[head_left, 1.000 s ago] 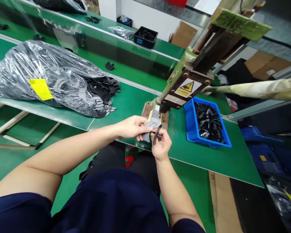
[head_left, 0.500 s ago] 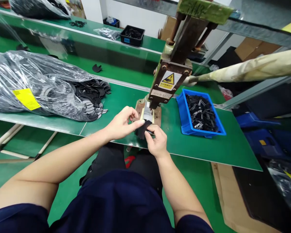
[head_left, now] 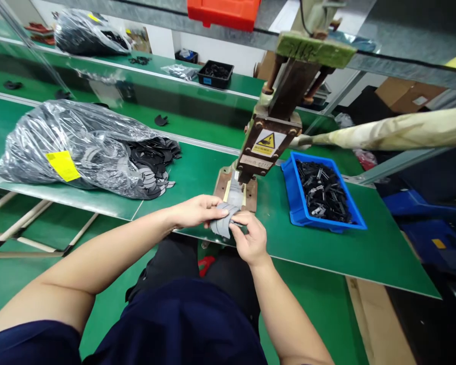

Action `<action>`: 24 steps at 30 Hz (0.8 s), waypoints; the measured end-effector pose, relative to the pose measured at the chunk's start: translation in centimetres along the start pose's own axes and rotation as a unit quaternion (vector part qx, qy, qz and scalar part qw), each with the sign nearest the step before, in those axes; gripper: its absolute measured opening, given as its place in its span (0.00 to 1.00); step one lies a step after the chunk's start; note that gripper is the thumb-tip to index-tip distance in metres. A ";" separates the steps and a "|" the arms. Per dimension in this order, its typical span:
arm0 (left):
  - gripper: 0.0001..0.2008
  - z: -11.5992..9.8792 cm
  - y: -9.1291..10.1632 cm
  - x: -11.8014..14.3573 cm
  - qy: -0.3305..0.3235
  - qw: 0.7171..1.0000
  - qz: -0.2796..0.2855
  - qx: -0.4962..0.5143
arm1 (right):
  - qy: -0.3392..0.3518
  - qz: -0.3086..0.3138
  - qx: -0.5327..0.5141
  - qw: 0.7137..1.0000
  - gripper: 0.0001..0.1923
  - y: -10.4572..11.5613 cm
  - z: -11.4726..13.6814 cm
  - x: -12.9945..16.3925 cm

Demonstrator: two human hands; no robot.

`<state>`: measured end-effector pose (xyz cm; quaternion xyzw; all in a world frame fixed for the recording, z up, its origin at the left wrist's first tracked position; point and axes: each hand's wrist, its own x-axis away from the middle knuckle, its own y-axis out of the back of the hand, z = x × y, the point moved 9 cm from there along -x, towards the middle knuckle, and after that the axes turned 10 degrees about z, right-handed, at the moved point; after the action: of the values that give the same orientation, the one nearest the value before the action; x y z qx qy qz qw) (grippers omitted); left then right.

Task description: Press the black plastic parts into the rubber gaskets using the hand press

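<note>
In front of the press, a curved, flexible piece point(head_left: 221, 227) shows a grey face crossed by thin dark lines. My left hand point(head_left: 198, 210) is closed on its upper left part, thumb on top. At its right edge my right hand point(head_left: 251, 237) pinches it. A small dark part shows between those right fingers, too covered to name. Just beyond my hands stands the press point(head_left: 264, 147), its base plate point(head_left: 252, 195) bolted on the green bench and its ram above a light metal fixture point(head_left: 235, 194).
A clear plastic bag point(head_left: 87, 152) on the left spills black and grey curved pieces point(head_left: 157, 182). To the right is a blue bin point(head_left: 336, 226) of small black clip-like parts point(head_left: 321, 190). A wrapped pole point(head_left: 395, 129) crosses at the right. An orange-red bin point(head_left: 224, 12) sits overhead.
The curved piece has turned from its black side to its grey face. My left fingers have closed onto it. The camera view has shifted, so the whole bench appears lower.
</note>
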<state>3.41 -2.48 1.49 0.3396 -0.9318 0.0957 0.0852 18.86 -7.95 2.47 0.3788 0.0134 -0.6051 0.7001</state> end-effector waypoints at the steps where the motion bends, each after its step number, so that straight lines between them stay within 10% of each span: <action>1: 0.24 0.4 1.1 -0.4 -0.003 1.000 -0.017 0.009 | -0.010 0.002 -0.002 1.000 0.12 0.2 -0.5 0.1; 7: 0.17 4.5 15.2 -3.8 0.038 0.920 -0.357 0.157 | -0.073 -0.046 0.015 0.996 0.14 4.3 -3.5 2.7; 12: 0.10 1.1 23.0 -10.6 0.028 0.895 -0.412 0.168 | -0.096 -0.069 0.050 0.992 0.11 7.5 -3.6 5.6; 16: 0.11 -1.3 25.4 -14.3 0.002 0.899 -0.406 0.167 | -0.133 -0.065 0.080 0.986 0.11 9.9 -4.3 7.6; 24: 0.10 2.8 23.0 -12.8 -0.006 0.916 -0.396 0.059 | -0.235 -0.143 0.230 0.933 0.18 21.9 -7.9 7.1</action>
<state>-2.11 22.07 -6.85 0.6856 -0.7144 0.1070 0.0902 43.00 -9.96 4.73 0.3706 -0.2373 -0.7571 0.4829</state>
